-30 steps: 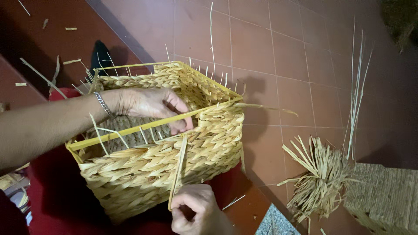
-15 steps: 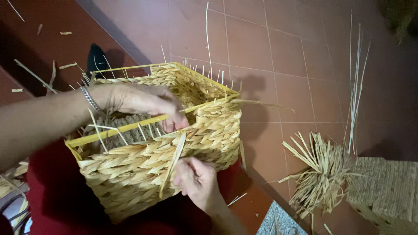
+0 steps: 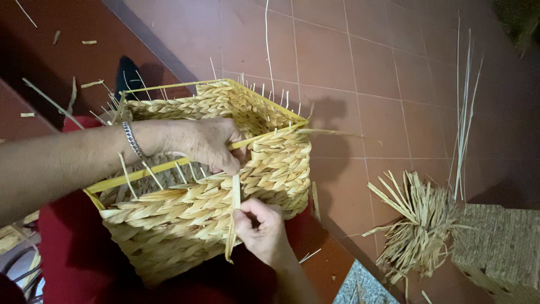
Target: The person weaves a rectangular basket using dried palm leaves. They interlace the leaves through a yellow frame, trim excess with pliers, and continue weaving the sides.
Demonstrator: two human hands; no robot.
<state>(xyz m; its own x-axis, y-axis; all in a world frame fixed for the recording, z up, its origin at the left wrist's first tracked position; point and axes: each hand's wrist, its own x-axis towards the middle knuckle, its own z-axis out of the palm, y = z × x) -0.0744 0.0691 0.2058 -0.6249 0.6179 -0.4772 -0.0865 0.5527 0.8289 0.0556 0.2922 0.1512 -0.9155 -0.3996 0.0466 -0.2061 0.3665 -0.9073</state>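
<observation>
Your left hand point(image 3: 211, 145) grips the basket point(image 3: 185, 219) rim, fingers curled; your right hand point(image 3: 261, 228) fingers pinch a straw strip point(image 3: 236, 194) against its side.

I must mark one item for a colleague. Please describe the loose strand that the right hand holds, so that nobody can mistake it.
Find the woven basket on the red lap. On its near side, a flat pale strand hangs from the rim, pinched by the right hand. Unlike the braided weave around it, it is loose and runs straight down.
</observation>
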